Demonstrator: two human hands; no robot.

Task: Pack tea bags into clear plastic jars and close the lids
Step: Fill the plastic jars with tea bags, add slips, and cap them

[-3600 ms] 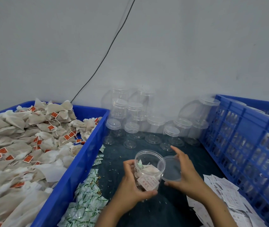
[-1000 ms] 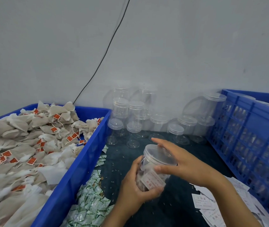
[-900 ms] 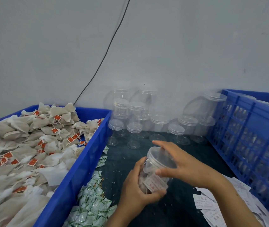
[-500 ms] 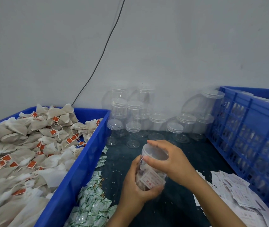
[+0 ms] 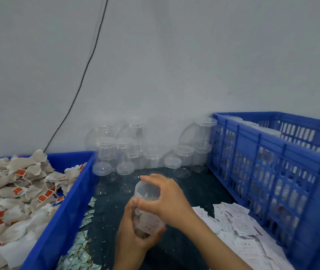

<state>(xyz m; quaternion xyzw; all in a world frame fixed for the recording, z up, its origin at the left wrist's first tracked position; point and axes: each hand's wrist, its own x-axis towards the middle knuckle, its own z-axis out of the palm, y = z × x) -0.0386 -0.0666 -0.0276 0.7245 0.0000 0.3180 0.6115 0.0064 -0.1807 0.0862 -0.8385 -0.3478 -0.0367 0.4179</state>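
A clear plastic jar (image 5: 148,221) with tea bags and a paper label inside is held tilted above the dark table. My left hand (image 5: 133,244) grips the jar's body from below. My right hand (image 5: 167,199) curls over its clear lid (image 5: 147,191), fingers and thumb around the rim. The lid sits on the jar's mouth. A blue bin (image 5: 61,217) at the left is heaped with tea bags (image 5: 16,193) bearing red tags.
Several empty lidded jars (image 5: 124,168) stand against the wall behind my hands. A blue slatted crate (image 5: 284,172) holding jars fills the right side. White paper slips (image 5: 239,227) lie at the lower right, green sachets (image 5: 77,256) beside the bin.
Since the earliest frame my right hand has brought the lid onto the jar. Over the last second both hands stay on the jar while my right hand shifts around the lid.
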